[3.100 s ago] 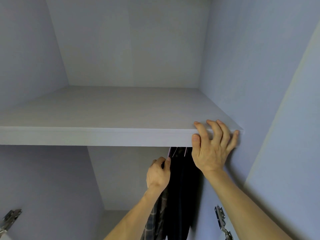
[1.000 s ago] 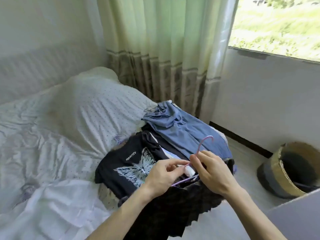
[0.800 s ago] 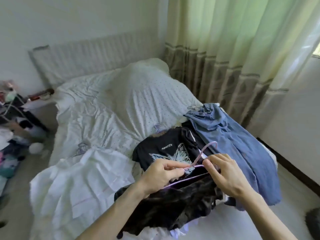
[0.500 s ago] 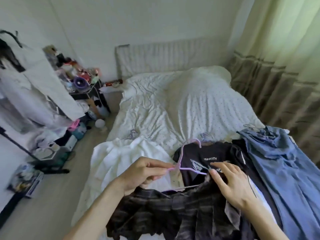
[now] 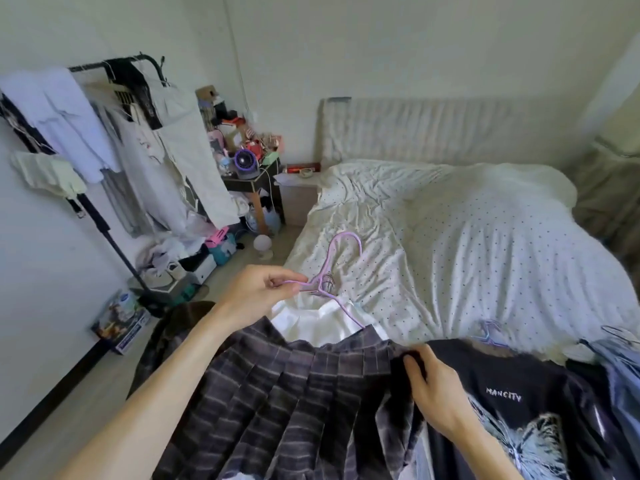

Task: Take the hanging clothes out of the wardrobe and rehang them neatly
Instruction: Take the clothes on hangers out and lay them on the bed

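A dark plaid pleated skirt [image 5: 294, 403] hangs from a lilac hanger [image 5: 341, 258] over the bed's foot. My left hand [image 5: 258, 292] pinches the hanger's left arm and holds it up. My right hand [image 5: 433, 389] grips the skirt's waistband at its right end. A white garment [image 5: 318, 322] lies on the bed under the hanger. A black T-shirt with a butterfly print [image 5: 519, 410] lies to the right, with a second lilac hanger [image 5: 490, 332] at its collar. A blue garment [image 5: 627, 372] shows at the right edge.
The bed [image 5: 450, 237] with a dotted white cover fills the middle and right. A clothes rack [image 5: 114, 140] loaded with pale clothes stands at the left wall. A cluttered bedside table [image 5: 249, 168] stands beyond it. Boxes and shoes [image 5: 162, 275] lie on the floor.
The view has swung left from the wardrobe and window to the bed. My left hand has lifted the hanger up and left, and the skirt now spreads wide between my hands.
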Available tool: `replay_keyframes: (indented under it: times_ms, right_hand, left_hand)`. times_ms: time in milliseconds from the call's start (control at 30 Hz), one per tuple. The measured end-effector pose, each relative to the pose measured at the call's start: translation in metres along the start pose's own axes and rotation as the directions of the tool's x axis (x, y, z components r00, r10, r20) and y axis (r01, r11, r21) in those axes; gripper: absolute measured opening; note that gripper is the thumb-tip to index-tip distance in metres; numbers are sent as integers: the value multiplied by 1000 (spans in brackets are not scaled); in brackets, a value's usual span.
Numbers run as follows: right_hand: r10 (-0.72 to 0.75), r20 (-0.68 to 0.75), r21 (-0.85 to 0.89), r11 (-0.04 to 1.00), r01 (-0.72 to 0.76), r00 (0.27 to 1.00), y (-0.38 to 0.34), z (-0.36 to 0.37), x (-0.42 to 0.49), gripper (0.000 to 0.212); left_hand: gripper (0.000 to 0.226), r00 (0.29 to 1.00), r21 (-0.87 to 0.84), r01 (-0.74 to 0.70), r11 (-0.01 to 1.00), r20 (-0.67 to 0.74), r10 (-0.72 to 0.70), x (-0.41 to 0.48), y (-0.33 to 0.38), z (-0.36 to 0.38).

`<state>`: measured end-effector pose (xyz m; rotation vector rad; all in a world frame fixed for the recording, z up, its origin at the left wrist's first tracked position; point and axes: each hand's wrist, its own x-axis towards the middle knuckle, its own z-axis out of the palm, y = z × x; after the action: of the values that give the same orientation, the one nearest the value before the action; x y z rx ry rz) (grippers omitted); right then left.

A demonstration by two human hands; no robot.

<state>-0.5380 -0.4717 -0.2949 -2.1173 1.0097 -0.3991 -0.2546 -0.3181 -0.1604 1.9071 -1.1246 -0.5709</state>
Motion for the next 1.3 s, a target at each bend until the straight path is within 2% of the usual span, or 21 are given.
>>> replay_keyframes:
  times_ms: [233, 400, 533, 633, 700, 767, 800, 900, 1000, 1067, 1133, 1300]
  right_hand:
    - [169, 16, -28, 985, -169, 985, 0, 61, 140, 11]
    - [261, 70, -72, 964, -256, 963, 8, 104, 228, 20]
    - [338, 95, -64, 941, -334, 936, 26, 137, 280, 52]
    - [364, 161, -127, 929, -346, 917, 41, 163, 304, 76]
    - [373, 209, -217, 919, -329, 904, 57, 181, 311, 84]
    - [400, 269, -326, 894, -308, 876, 75, 201, 311, 85]
    - [427, 311, -375, 876, -303, 849, 85, 211, 309, 84]
    - [548, 448, -506, 807, -305, 706, 108, 240, 293, 83]
    - [624, 547, -591, 760, -271, 558, 122, 267, 276, 89]
    - [638, 572, -614, 750, -246, 516, 127, 280, 266, 91]
    - [640, 585, -628, 746, -221, 499, 128, 288, 261, 89]
    - [623, 579, -621, 755, -211, 525, 123, 288, 258, 81]
  left_hand:
    - [15, 999, -17, 32, 999, -15, -33, 152, -108, -11]
    - [20, 997, 52, 72, 996, 11, -73, 268, -193, 5]
    - [16, 994, 121, 110, 987, 13, -113, 337, -270, 37]
    - [15, 986, 212, 161, 964, 2, -165, 369, -319, 66]
    - [26, 981, 365, 191, 911, -29, -194, 383, -346, 87]
    - [53, 970, 597, 217, 773, -40, -241, 385, -371, 108]
    - [63, 965, 652, 216, 727, -27, -262, 380, -380, 118]
    - [70, 959, 671, 147, 727, 83, -271, 344, -401, 158]
    - [73, 868, 687, 201, 698, 205, -452, 283, -424, 192]
    - [77, 777, 722, 273, 636, 224, -588, 250, -442, 202]
    - [79, 725, 729, 314, 609, 230, -649, 238, -453, 203]
    - [84, 592, 777, 310, 548, 293, -751, 257, -447, 195]
